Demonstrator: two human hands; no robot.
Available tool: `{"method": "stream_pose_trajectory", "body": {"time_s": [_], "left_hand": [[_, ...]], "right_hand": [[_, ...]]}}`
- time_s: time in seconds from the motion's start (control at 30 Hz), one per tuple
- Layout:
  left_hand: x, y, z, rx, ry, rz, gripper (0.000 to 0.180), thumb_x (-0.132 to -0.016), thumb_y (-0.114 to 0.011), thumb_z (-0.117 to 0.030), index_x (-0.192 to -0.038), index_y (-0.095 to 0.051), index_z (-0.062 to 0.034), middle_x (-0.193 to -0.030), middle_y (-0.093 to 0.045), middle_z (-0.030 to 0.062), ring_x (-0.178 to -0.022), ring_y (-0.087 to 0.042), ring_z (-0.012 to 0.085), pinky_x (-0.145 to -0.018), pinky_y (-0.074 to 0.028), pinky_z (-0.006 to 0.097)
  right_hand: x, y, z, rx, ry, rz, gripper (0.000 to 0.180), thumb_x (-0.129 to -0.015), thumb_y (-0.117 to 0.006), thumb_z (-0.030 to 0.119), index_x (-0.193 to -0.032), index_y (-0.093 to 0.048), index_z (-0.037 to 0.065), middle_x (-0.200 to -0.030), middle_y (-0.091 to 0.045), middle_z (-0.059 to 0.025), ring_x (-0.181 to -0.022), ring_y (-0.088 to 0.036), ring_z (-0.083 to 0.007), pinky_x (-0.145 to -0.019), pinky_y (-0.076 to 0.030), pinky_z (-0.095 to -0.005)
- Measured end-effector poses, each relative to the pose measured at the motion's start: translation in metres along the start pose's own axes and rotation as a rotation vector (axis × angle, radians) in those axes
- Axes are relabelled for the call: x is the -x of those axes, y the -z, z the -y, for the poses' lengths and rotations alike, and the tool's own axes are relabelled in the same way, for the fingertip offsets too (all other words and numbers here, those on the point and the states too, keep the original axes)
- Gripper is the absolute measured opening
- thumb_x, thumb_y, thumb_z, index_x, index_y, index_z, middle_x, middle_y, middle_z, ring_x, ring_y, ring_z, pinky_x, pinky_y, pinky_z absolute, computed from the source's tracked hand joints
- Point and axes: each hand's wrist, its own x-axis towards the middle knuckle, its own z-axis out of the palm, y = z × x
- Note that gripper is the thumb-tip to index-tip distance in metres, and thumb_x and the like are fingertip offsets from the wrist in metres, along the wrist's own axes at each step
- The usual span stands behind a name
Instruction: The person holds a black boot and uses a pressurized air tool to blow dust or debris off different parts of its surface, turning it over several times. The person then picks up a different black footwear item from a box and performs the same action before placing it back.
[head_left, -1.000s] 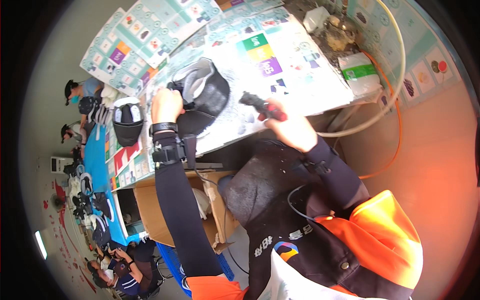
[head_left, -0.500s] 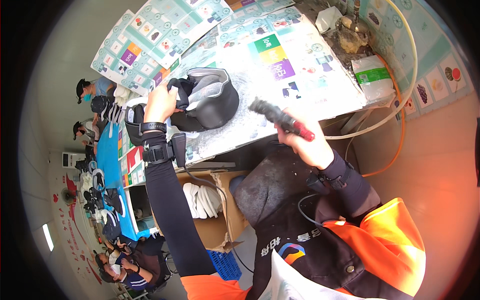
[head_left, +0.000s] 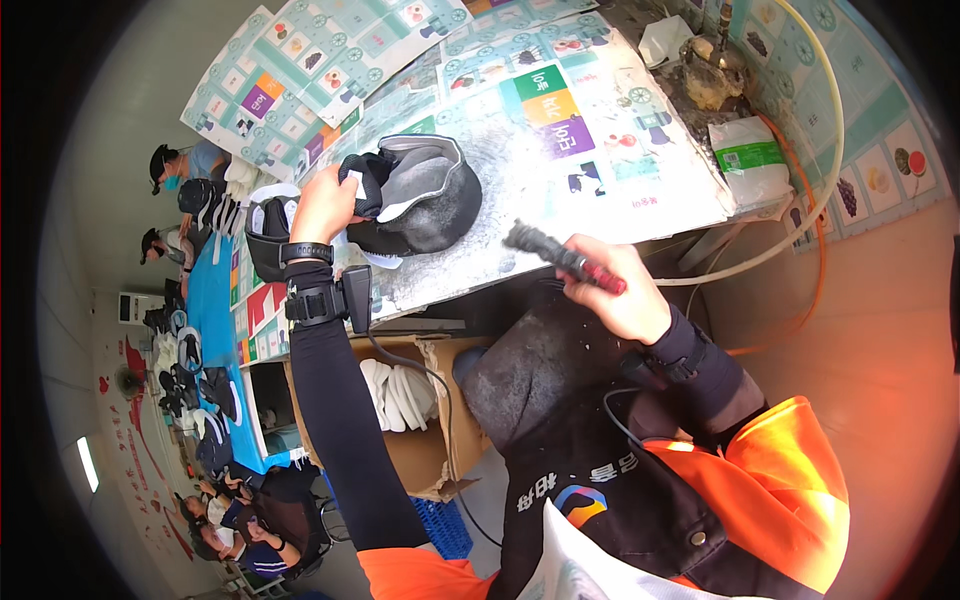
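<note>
My left hand (head_left: 325, 208) is closed on a black shoe upper (head_left: 445, 212) with a pale grey lining, at the near left of the worktable. Its rounded side faces right, and grey specks cover the black surface. Just left of my wrist lies another black piece with a white edge (head_left: 263, 240), partly hidden by my hand. Away to the right, my right hand (head_left: 625, 292) grips a dark stick-shaped tool with a red end (head_left: 548, 250). The tool points toward the upper without touching it; blur hides its exact kind.
Printed sheets (head_left: 650, 190) cover the worktable. A cream hose (head_left: 838, 130) curves down its right side near a white-and-green packet (head_left: 750, 155). Below stands a cardboard box (head_left: 430, 465) with white pieces. People (head_left: 190, 165) work along a blue table (head_left: 213, 300) at left.
The upper has shifted slightly right in my left hand, and its rounded side looks greyer and more speckled. My right hand and the tool have moved slightly.
</note>
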Motion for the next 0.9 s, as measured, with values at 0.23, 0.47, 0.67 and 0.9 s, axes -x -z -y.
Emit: {"method": "stream_pose_trajectory", "body": {"time_s": [0.23,0.47,0.67,0.9], "left_hand": [[0.005,0.009,-0.023,0.303,0.131,0.132,0.034,-0.100,-0.054,-0.011,-0.125,-0.065,0.0099,-0.107,-0.073,0.0201,-0.087,-0.078,0.0284,-0.066,-0.068,0.040],[-0.001,0.039,0.010,0.056,-0.138,0.178,0.037,-0.101,-0.059,-0.012,-0.135,-0.063,0.0040,-0.112,-0.074,0.0147,-0.104,-0.073,0.0249,-0.089,-0.060,0.036],[-0.008,0.043,0.002,-0.007,-0.263,0.274,0.036,-0.104,-0.058,-0.008,-0.140,-0.061,-0.0016,-0.120,-0.071,0.0046,-0.105,-0.063,0.0147,-0.095,-0.052,0.030],[-0.014,0.037,-0.007,0.032,-0.240,0.338,0.036,-0.103,-0.062,-0.010,-0.139,-0.065,-0.0055,-0.127,-0.070,0.0178,-0.118,-0.065,0.0331,-0.105,-0.049,0.038]], "right_hand": [[0.003,0.001,-0.010,0.070,-0.001,0.111,0.021,-0.080,-0.067,0.001,-0.101,-0.064,0.000,-0.087,-0.070,-0.0186,-0.085,-0.071,-0.0410,-0.077,-0.054,-0.0419],[-0.008,0.008,0.007,0.039,0.027,0.060,0.020,-0.082,-0.068,0.002,-0.100,-0.062,0.000,-0.086,-0.069,-0.0183,-0.082,-0.071,-0.0406,-0.074,-0.054,-0.0406],[-0.009,0.012,0.017,0.089,0.108,0.211,0.028,-0.079,-0.070,0.002,-0.106,-0.064,0.001,-0.085,-0.066,-0.0196,-0.083,-0.069,-0.0412,-0.077,-0.054,-0.0429],[-0.007,0.012,0.013,0.068,0.011,0.148,0.026,-0.079,-0.069,0.002,-0.104,-0.064,0.000,-0.077,-0.064,-0.0180,-0.078,-0.068,-0.0411,-0.072,-0.053,-0.0433]]}}
